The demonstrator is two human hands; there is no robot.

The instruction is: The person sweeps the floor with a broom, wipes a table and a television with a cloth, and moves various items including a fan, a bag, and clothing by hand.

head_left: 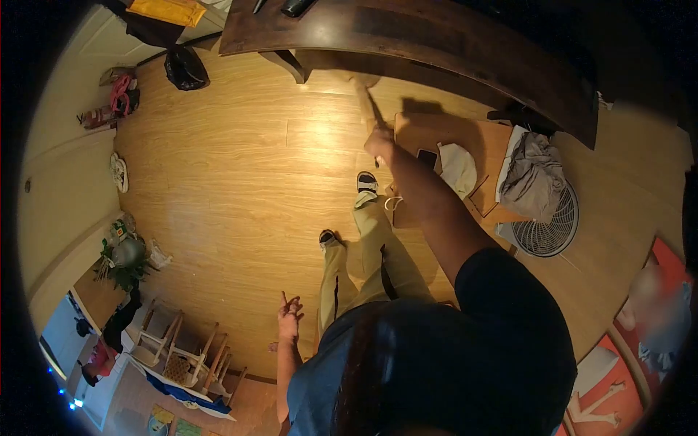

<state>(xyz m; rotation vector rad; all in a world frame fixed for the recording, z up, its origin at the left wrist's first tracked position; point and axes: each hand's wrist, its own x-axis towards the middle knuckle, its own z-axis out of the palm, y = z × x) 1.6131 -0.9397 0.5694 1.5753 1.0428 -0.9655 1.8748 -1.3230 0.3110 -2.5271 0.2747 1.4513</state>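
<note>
My right hand (379, 142) is stretched forward, its fingers closed around a long, narrow tool (366, 105). The tool is pale with a dark strip along one side, and its far end is blurred near the floor below the dark wooden table (407, 36); its kind I cannot make out. Down by my side, my left hand (289, 316) is empty, with its fingers apart and one stretched out. Just right of my right hand, a brown board-like surface (418, 131) bears a dark phone (427, 158) and a white cloth item (458, 168).
A grey cloth bundle (534, 174) lies against a round fan (549, 225) on the right. A black bag (185, 68) stands near the left wall. Chairs (185, 360), a plant (120, 261) and another person (100, 360) are at lower left.
</note>
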